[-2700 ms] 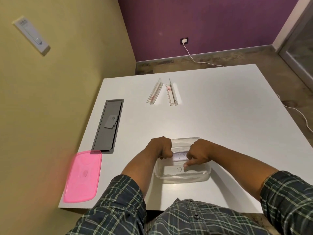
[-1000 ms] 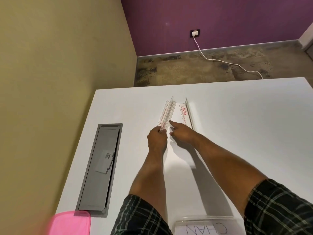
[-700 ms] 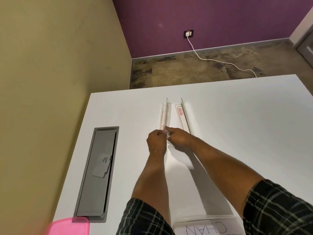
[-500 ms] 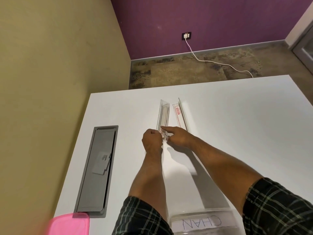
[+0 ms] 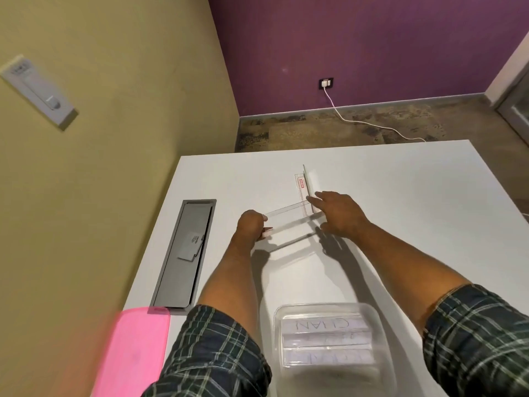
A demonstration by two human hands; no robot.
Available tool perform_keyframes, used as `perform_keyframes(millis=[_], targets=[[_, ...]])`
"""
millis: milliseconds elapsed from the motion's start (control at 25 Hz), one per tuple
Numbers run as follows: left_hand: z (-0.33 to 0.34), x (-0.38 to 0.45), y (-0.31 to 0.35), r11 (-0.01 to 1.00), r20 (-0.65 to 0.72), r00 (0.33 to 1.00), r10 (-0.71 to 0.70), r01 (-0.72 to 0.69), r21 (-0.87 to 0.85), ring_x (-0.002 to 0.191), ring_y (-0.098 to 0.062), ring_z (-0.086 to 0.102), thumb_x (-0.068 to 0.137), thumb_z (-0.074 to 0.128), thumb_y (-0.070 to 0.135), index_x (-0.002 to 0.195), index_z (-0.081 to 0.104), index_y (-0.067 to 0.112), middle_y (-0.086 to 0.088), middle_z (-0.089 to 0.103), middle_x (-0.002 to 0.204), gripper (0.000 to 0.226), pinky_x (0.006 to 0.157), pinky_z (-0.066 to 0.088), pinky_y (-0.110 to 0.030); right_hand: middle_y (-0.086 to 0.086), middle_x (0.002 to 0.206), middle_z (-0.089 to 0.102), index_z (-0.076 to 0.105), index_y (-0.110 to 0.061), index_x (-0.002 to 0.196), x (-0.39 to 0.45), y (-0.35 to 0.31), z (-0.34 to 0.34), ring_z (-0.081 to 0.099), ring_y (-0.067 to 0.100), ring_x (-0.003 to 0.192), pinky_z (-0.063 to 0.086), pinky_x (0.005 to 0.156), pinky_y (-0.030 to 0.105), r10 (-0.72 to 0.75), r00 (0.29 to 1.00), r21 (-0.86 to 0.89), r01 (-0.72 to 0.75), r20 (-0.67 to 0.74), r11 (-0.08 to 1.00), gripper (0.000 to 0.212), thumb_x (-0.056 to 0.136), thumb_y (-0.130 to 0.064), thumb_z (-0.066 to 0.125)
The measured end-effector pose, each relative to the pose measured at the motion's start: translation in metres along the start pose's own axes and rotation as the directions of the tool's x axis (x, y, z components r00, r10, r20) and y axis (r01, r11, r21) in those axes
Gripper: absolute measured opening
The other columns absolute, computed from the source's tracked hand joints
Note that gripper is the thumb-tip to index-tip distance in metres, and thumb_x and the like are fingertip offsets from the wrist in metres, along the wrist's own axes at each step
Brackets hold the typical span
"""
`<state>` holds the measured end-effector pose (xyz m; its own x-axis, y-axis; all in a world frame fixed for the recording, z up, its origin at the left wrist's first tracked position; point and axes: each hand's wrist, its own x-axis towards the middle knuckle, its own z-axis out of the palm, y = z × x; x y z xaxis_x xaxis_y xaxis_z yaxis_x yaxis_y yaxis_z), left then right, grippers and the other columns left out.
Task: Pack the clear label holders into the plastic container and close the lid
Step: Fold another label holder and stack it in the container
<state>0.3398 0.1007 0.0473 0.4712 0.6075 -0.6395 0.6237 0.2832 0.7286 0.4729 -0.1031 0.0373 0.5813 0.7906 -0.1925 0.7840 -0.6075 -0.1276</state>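
My left hand (image 5: 252,224) and my right hand (image 5: 337,214) hold one clear label holder (image 5: 289,219) by its two ends, lifted crosswise above the white table (image 5: 400,210). A second clear label holder (image 5: 304,184) with a red tag lies on the table just beyond it, partly behind my right fingers. The clear plastic container (image 5: 332,345) stands open at the near edge with several label holders lying flat inside. Its pink lid (image 5: 131,351) lies at the near left corner.
A grey recessed cable hatch (image 5: 186,253) is set into the table's left side, with a small card on it. A yellow wall runs close along the left. A white cable (image 5: 372,121) trails over the floor beyond the far edge.
The left holder has been picked up from the table and turned crosswise between both hands. The view has dropped back, so the container shows more fully.
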Motion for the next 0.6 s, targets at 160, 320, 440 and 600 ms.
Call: perform_keyframes(millis=[160, 320, 440, 600], targets=[[0.001, -0.038, -0.021, 0.995, 0.104, 0.99, -0.096, 0.096, 0.004, 0.074, -0.026, 0.055, 0.096, 0.043, 0.004, 0.082, 0.059, 0.01, -0.011, 0.051, 0.085, 0.022, 0.055, 0.056, -0.035, 0.001, 0.143, 0.054, 0.033, -0.024, 0.154, -0.054, 0.009, 0.0, 0.053, 0.027, 0.124, 0.044, 0.099, 0.038, -0.107, 0.992, -0.16, 0.096, -0.061, 0.982, 0.088, 0.078, -0.025, 0.076], [0.004, -0.071, -0.039, 0.98, 0.275, 0.943, -0.188, 0.162, 0.112, 0.082, -0.033, 0.065, 0.092, 0.034, 0.004, 0.09, 0.056, 0.007, -0.017, 0.062, 0.095, 0.023, 0.066, 0.059, -0.039, -0.003, 0.13, 0.062, 0.047, -0.027, 0.144, -0.097, 0.019, 0.001, 0.057, 0.024, 0.116, 0.042, 0.091, 0.037, -0.161, 0.987, -0.247, 0.155, -0.006, 0.957, 0.071, 0.08, -0.042, 0.073], [0.002, -0.087, -0.049, 0.944, 0.326, 0.908, -0.264, 0.174, 0.28, 0.077, -0.031, 0.067, 0.092, 0.035, 0.004, 0.091, 0.058, 0.005, -0.016, 0.064, 0.087, 0.023, 0.063, 0.057, -0.035, -0.007, 0.124, 0.065, 0.057, -0.03, 0.133, -0.121, 0.025, -0.005, 0.059, 0.022, 0.114, 0.046, 0.09, 0.036, -0.148, 0.987, -0.104, 0.155, 0.067, 0.982, 0.067, 0.072, -0.051, 0.077], [-0.005, -0.099, -0.061, 0.87, 0.306, 0.936, -0.176, 0.003, 0.492, 0.073, -0.027, 0.068, 0.095, 0.047, 0.015, 0.107, 0.062, 0.003, -0.015, 0.068, 0.088, 0.023, 0.062, 0.05, -0.028, -0.007, 0.11, 0.068, 0.058, -0.038, 0.122, -0.142, 0.024, -0.009, 0.063, 0.021, 0.103, 0.049, 0.079, 0.033, -0.109, 0.982, 0.019, 0.107, 0.153, 0.994, 0.067, 0.063, -0.059, 0.078]])
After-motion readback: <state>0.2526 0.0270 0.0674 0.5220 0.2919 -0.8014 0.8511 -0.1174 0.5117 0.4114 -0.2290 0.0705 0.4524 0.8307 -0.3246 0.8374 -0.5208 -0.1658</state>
